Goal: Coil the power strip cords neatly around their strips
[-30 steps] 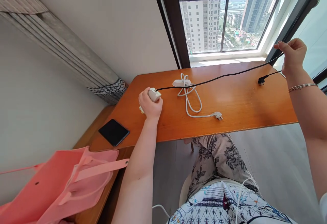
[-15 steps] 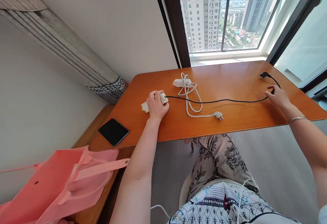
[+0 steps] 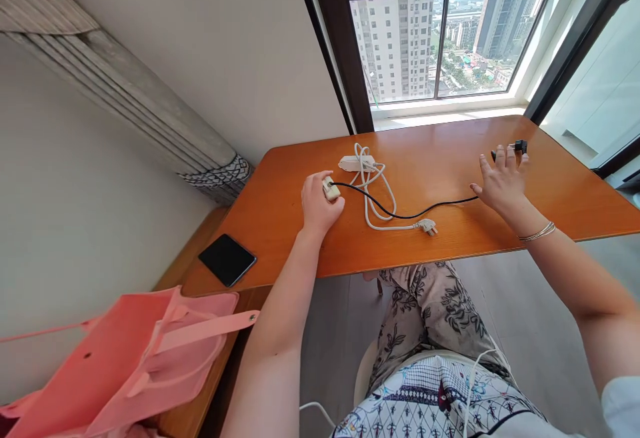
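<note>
1. The off-white block (image 3: 331,189) is at the left-middle of the wooden desk (image 3: 270,238), mostly hidden by the hand around it, with one end poking out toward the right
2. The person's left hand (image 3: 320,208) is curled round that block, thumb on the near side and fingers over the far side, gripping it
3. A black cord (image 3: 420,216) leaves the block's exposed end, sags toward the near edge of the desk and runs right, slipping from sight beneath the other hand
4. That right hand (image 3: 504,181) is spread wide, back upward and fingers fanned; from here I can't tell whether it presses on the cord or only hovers above it
5. Just past its fingertips sits a black plug (image 3: 521,147), partly screened by the fingers
6. Between the hands lies a loosely looped white cord (image 3: 393,228), with a white block (image 3: 349,163) at its far end and a white plug (image 3: 426,226) nearer the person; the black cord crosses over its loops
7. A dark phone (image 3: 227,259) lies flat near the desk's left corner, and a pink bag (image 3: 135,351) slumps just beside that
8. Beyond the desk stands the window (image 3: 400,51)
</note>
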Motion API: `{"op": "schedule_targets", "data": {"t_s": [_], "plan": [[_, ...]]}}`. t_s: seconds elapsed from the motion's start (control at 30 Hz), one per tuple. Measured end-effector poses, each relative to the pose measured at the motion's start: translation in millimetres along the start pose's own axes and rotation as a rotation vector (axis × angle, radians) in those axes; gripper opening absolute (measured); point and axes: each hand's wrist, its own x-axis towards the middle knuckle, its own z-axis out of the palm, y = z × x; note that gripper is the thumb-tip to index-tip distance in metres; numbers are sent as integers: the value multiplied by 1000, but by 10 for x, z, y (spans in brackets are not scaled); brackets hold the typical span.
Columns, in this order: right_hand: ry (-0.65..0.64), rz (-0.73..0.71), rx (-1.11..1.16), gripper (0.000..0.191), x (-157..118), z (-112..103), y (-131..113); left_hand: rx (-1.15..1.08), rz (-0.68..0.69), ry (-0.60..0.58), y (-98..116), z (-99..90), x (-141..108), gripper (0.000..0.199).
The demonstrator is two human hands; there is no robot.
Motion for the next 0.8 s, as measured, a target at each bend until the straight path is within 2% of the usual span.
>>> {"op": "schedule_targets", "data": {"t_s": [0.07, 0.1, 0.17, 0.23, 0.3, 0.37, 0.43, 0.47, 0.53, 0.6, 0.7, 0.8], "plan": [[99, 35, 89, 90, 57, -26, -40, -46, -3, 9, 76, -29, 2, 53], [110, 46, 138, 91, 75, -56, -72, -69, -4, 10, 116, -39, 4, 50], [26, 8, 264, 78, 79, -145, -189, -120, -1, 12, 208, -42, 11, 47], [-201, -161, 471, 62, 36, -248, -369, -163, 11, 14, 324, -25, 27, 47], [-477, -403, 792, 62, -35, -333, -563, -189, 31, 11, 452, 2, 53, 48], [-705, -570, 1063, 68, -110, -390, -714, -203, 51, 5, 563, 24, 89, 49], [-825, -673, 1163, 69, -169, -431, -791, -218, 51, 11, 621, 33, 131, 49], [-843, -710, 1148, 64, -188, -451, -802, -228, 41, 18, 625, 33, 153, 49], [-782, -746, 1092, 46, -201, -501, -784, -255, 7, 34, 595, 28, 193, 49], [-576, -686, 1130, 38, -167, -556, -745, -307, -42, 17, 549, 26, 220, 48], [-141, -430, 1344, 39, -7, -610, -714, -460, -100, -106, 551, 41, 227, 49], [178, -188, 1494, 45, 264, -596, -760, -665, -70, -265, 686, 77, 217, 53]]}}
